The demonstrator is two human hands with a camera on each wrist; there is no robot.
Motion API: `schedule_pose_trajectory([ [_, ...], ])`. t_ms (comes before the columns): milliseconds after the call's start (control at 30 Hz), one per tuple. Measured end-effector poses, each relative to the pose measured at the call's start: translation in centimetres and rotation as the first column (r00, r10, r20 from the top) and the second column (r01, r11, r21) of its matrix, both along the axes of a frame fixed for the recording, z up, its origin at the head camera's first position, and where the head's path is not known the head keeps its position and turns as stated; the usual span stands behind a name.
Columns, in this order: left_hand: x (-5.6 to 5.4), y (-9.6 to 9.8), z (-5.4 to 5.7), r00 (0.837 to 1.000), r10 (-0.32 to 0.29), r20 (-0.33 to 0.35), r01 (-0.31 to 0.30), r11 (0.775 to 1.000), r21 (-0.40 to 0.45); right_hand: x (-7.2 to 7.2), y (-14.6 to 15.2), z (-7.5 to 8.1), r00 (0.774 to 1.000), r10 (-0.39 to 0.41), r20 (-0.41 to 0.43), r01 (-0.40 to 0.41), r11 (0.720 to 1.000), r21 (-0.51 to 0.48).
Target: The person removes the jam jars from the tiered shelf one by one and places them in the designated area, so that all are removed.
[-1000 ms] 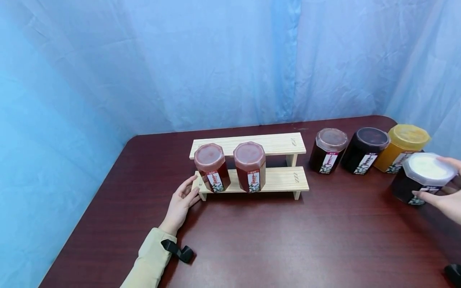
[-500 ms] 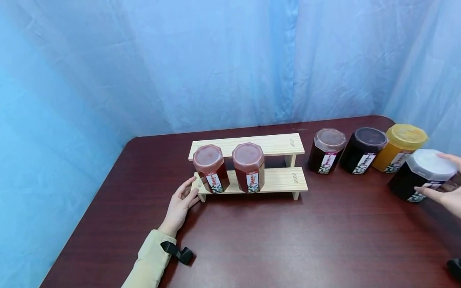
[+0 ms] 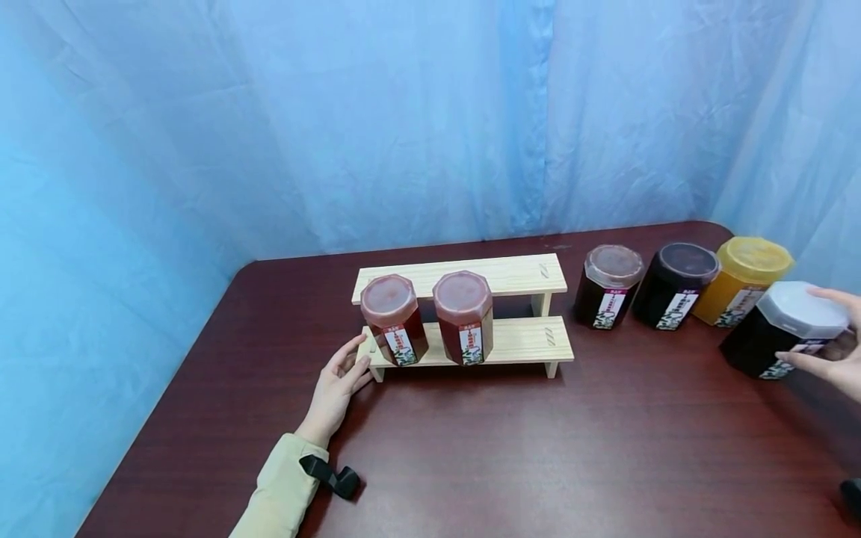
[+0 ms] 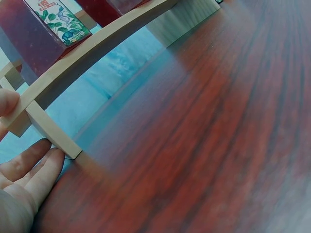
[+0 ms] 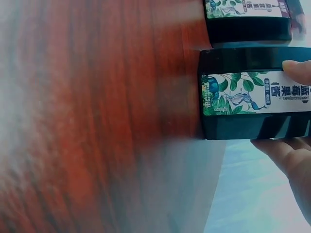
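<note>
In the head view, my left hand (image 3: 334,388) grips the left end of a two-step wooden rack (image 3: 531,340). The left wrist view puts the fingertips (image 4: 56,155) beside the rack's leg and the thumb at the board's edge. Two red-brown jam jars, a left one (image 3: 400,329) and a right one (image 3: 467,329), stand on the lower step. At far right my right hand (image 3: 837,359) holds a dark jam jar (image 3: 756,347) with a whitish lid between thumb and fingers. Its base appears to be at the tabletop; the right wrist view shows its label facing the camera.
Left of the held jar stand a yellow jar (image 3: 740,288), a black-looking jar (image 3: 666,299) and a dark brown jar (image 3: 599,299) in a row. The dark red table (image 3: 538,448) runs back to a blue curtain (image 3: 403,127).
My right hand has brought the dark jar slightly back toward the row, and its lid has changed tilt. My left hand stays on the rack. The head view has shifted a little.
</note>
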State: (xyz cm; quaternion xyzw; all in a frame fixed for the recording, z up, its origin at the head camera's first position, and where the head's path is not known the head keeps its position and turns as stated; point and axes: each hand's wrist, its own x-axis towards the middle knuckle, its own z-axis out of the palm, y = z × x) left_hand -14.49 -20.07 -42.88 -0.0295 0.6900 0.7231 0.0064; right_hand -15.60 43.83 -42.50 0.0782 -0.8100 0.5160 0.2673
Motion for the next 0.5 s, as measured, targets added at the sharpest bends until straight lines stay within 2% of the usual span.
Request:
schedule_pose_trajectory([
  [100,0.0,0.0,0.0,1.000,0.002,0.000,-0.002,1.000,-0.002,-0.2,0.4,-0.2,0.998,0.064,-0.020,-0.064,0.997,-0.035],
  [233,0.1,0.0,0.0,1.000,0.006,-0.004,-0.006,1.000,-0.008,-0.6,1.0,-0.7,0.995,0.102,-0.020,-0.103,0.994,-0.040],
  [300,0.1,0.0,0.0,1.000,0.007,-0.004,-0.007,1.000,-0.006,-0.8,1.4,-1.0,0.997,0.081,-0.004,-0.081,0.997,0.004],
  [433,0.1,0.0,0.0,1.000,0.008,-0.005,-0.008,1.000,0.003,-1.1,2.1,-1.5,0.997,0.071,-0.004,-0.071,0.997,0.032],
  [500,0.1,0.1,0.0,1.000,0.006,-0.008,-0.006,1.000,0.008,-1.0,1.9,-1.2,0.998,0.063,-0.005,-0.062,0.997,0.045],
])
